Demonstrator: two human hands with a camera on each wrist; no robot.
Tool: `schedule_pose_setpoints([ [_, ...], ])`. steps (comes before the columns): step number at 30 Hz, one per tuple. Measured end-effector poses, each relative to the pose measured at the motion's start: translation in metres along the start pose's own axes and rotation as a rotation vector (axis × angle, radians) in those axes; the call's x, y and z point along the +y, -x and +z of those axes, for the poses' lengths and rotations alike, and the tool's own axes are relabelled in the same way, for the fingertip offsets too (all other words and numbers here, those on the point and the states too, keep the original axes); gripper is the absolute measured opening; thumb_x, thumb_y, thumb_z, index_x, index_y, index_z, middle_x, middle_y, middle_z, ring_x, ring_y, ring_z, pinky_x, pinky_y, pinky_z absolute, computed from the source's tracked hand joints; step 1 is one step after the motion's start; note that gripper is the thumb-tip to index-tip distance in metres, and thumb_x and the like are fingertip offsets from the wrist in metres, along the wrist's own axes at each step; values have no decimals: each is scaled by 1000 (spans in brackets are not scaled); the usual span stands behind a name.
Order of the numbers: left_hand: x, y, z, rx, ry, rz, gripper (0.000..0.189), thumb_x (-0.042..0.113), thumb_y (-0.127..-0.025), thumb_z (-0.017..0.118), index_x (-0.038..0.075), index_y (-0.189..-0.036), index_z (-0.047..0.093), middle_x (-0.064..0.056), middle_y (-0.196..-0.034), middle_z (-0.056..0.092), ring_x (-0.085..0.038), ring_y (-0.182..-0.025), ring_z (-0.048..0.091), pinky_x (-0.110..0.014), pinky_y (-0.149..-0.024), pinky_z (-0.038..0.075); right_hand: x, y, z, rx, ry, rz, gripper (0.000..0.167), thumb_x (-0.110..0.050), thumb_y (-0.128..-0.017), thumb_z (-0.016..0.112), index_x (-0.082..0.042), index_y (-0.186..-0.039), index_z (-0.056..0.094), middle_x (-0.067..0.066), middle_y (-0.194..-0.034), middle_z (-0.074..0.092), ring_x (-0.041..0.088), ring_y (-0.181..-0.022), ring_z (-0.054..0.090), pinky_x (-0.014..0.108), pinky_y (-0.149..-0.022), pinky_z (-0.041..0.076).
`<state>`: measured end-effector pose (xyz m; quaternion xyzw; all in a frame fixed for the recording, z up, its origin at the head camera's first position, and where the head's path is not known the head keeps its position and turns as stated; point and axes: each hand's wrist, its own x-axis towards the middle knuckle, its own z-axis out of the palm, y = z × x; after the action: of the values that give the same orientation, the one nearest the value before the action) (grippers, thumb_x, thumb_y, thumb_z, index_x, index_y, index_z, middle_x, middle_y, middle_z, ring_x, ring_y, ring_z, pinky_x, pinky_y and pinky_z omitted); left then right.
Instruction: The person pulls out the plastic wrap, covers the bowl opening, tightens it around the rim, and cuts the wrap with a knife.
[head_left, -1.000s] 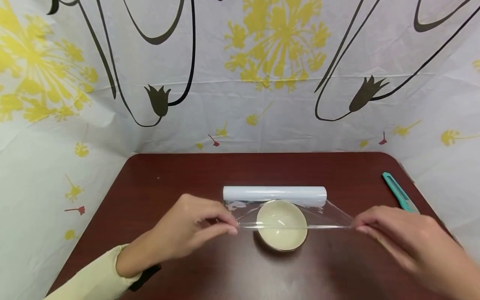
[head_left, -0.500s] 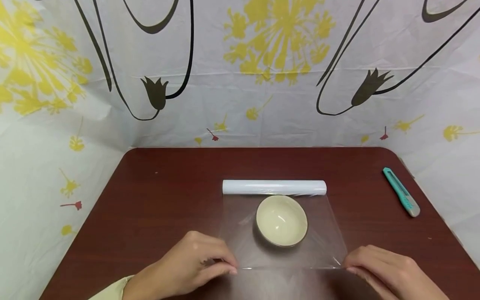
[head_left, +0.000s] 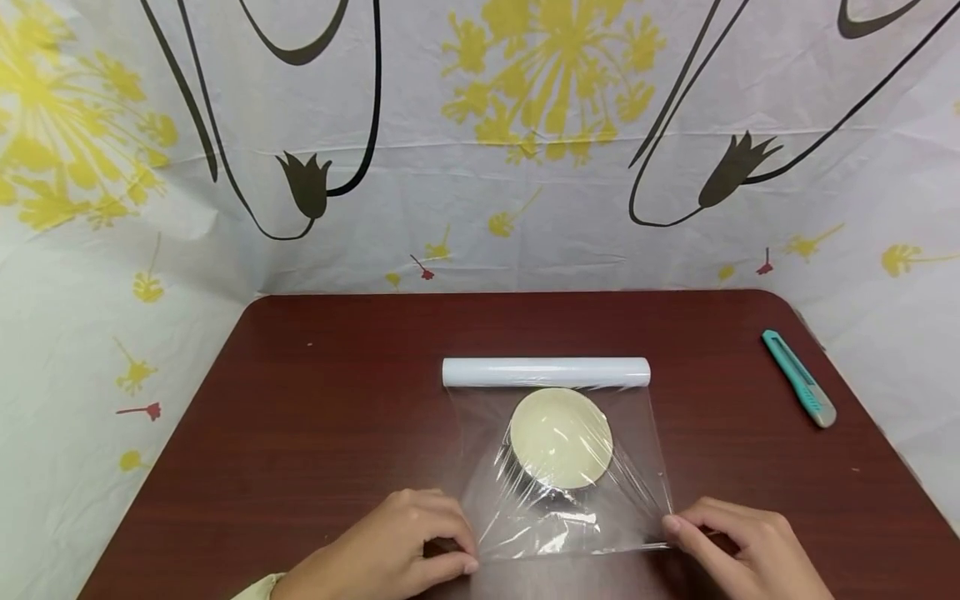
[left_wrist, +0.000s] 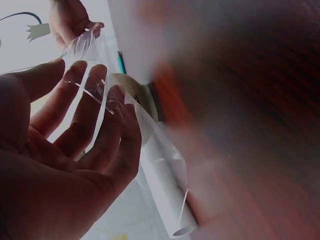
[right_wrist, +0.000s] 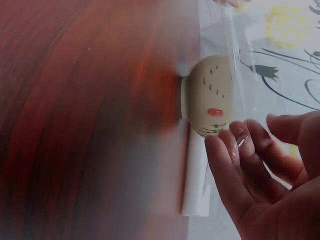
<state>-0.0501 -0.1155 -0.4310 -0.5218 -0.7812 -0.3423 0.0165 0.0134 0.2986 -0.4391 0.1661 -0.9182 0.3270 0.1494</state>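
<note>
A person's two hands stretch a sheet of clear plastic film (head_left: 536,532) over a cream bowl (head_left: 561,440) that stands on a dark red-brown wooden table (head_left: 330,408). The left hand (head_left: 397,542) pinches the film's near left corner between thumb and fingers, and the right hand (head_left: 742,542) pinches the near right corner the same way. The near edge runs between the two hands, on the person's side of the bowl. Bright creases fan out from the bowl's rim toward both hands, and glossy reflections show on the film in front of it. At its far end the film joins a white roll (head_left: 546,372), which lies crosswise on the table just behind the bowl. The bowl sits upright, roughly midway between the hands and a little farther from the person; the right wrist view shows small dark marks and a red patch (right_wrist: 215,112) on its outside. A teal utility knife (head_left: 798,379) with a grey end lies slantwise near the table's right edge, well apart from the bowl. A cream sleeve (head_left: 258,588) shows at the left wrist. Behind the table hangs a white sheet (head_left: 450,192) printed with yellow flowers and dark stems.
</note>
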Motion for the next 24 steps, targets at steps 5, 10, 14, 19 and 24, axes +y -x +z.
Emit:
schedule_pose_setpoints([
  [5, 2, -1, 8, -37, -33, -82, 18, 31, -109, 73, 26, -93, 80, 23, -92, 68, 8, -93, 62, -10, -90, 47, 1, 0, 9, 1, 27, 239, 37, -18, -89, 94, -42, -80, 67, -25, -71, 57, -1, -67, 52, 17, -60, 39],
  [10, -1, -6, 16, -35, -52, -172, 27, 33, -109, 72, 25, -84, 75, 23, -82, 65, 10, -79, 58, -11, -76, 48, 4, -2, 12, -24, 3, 239, 43, -17, -80, 100, -36, -81, 62, -22, -72, 55, 1, -67, 54, 19, -60, 40],
  [14, -6, -9, 21, -42, -35, -311, 15, 31, -103, 81, 21, -96, 72, 22, -84, 69, 11, -77, 60, -16, -68, 51, 6, -5, 14, -52, -27, 226, 46, -13, -75, 102, -30, -89, 62, -20, -78, 57, 0, -65, 56, 22, -60, 41],
  [19, -12, -13, 24, -50, -150, -390, 42, 24, -92, 92, 13, -116, 60, 21, -86, 65, -1, -72, 64, -27, -61, 55, 10, -10, 16, -107, -27, 201, 44, -11, -76, 102, -26, -93, 63, -23, -79, 59, -2, -66, 58, 23, -59, 44],
  [24, -20, -22, 24, -48, -257, -373, 55, 14, -85, 95, 6, -124, 57, 18, -77, 61, -9, -63, 64, -31, -54, 54, 17, -18, 20, -151, -34, 72, 36, -6, -81, 97, -24, -98, 71, -25, -85, 64, -5, -71, 62, 17, -60, 49],
])
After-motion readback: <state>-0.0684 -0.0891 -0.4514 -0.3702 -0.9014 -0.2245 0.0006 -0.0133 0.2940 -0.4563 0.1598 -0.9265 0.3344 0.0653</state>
